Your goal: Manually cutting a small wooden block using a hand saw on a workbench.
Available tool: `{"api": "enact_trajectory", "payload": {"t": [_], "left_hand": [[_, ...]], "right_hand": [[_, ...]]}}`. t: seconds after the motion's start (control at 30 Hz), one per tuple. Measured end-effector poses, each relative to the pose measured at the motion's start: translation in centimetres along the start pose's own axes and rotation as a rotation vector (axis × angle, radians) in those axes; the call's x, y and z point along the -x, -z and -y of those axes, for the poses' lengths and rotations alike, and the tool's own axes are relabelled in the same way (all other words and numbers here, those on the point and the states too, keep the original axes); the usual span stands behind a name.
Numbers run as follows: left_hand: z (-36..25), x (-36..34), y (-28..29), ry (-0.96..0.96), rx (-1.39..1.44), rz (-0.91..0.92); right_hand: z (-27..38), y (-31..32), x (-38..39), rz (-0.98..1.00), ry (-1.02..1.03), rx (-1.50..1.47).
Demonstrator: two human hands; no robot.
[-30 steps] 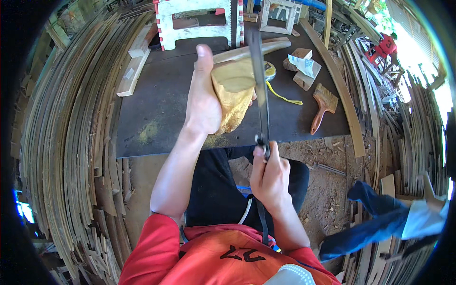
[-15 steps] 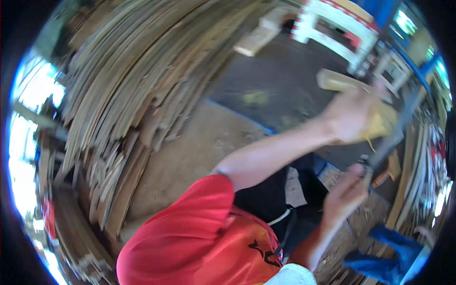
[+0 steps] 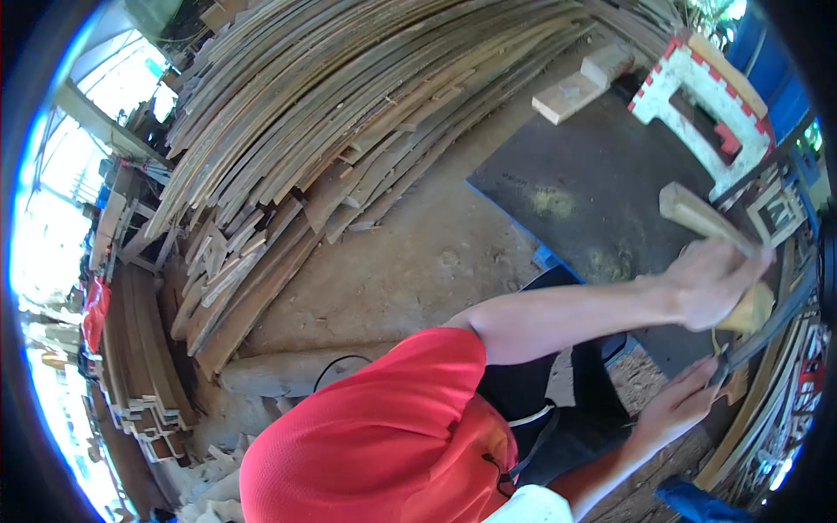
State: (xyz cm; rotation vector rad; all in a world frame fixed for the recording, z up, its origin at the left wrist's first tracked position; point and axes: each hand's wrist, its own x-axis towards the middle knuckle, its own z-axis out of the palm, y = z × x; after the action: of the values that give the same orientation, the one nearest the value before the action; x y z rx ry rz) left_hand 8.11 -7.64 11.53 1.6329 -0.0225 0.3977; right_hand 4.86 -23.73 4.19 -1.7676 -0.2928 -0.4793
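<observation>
My left hand [image 3: 719,283] is closed and slightly blurred, at the right of the view. It grips a pale piece of wood [image 3: 697,212], whose blunt end sticks out past the knuckles. A yellowish wooden part [image 3: 751,311] shows below the fingers; I cannot tell if it is the same piece. Nearer to me, my right hand [image 3: 678,401] is closed around a small dark metal tool [image 3: 722,368], largely hidden by the fingers. A long grey bar [image 3: 776,327] runs up and right from beside this tool; whether they are joined is unclear.
Long stacked boards [image 3: 349,113] fill the upper left. A dark sheet [image 3: 584,192] with a blue edge lies on the ground. Beyond it stand a white stool [image 3: 654,100] with red trim and a wooden block [image 3: 571,94]. Wood strips [image 3: 758,392] lean at the right.
The view has swung, so the surroundings shift. Both hands sit lower and further right in the picture, closer to each other, and keep their holds.
</observation>
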Motion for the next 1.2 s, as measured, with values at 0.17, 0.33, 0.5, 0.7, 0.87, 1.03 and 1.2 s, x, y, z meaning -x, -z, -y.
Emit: {"api": "enact_trajectory", "payload": {"t": [0.17, 0.33, 0.5, 0.7, 0.87, 1.03, 1.2], "left_hand": [[-0.2, -0.7, -0.5, 0.120, 0.019, 0.030], [2.3, -1.6, 0.3, 0.045, 0.031, -0.086], [2.0, -2.0, -1.2, -0.301, -0.075, -0.255], [2.3, -1.5, 1.4, -0.095, 0.082, -0.142], [2.7, -2.1, -0.2, -0.084, -0.034, -0.159], [2.2, -2.3, 2.1, 0.074, 0.093, -0.099], [2.3, -1.9, 0.1, -0.074, -0.044, -0.144]], "right_hand": [[-3.0, 4.2, 2.9, 0.190, 0.035, 0.332], [-2.0, 1.8, 1.3, 0.219, 0.144, 0.267], [-0.2, 1.7, 1.5, 0.182, -0.096, 0.152], [0.2, 0.5, 0.3, 0.255, 0.166, 0.258], [-4.1, 2.8, 2.7, 0.193, 0.132, 0.291], [0.3, 1.4, 0.9, 0.248, 0.101, 0.399], [-5.2, 2.9, 3.9, 0.145, 0.350, 0.318]]}}
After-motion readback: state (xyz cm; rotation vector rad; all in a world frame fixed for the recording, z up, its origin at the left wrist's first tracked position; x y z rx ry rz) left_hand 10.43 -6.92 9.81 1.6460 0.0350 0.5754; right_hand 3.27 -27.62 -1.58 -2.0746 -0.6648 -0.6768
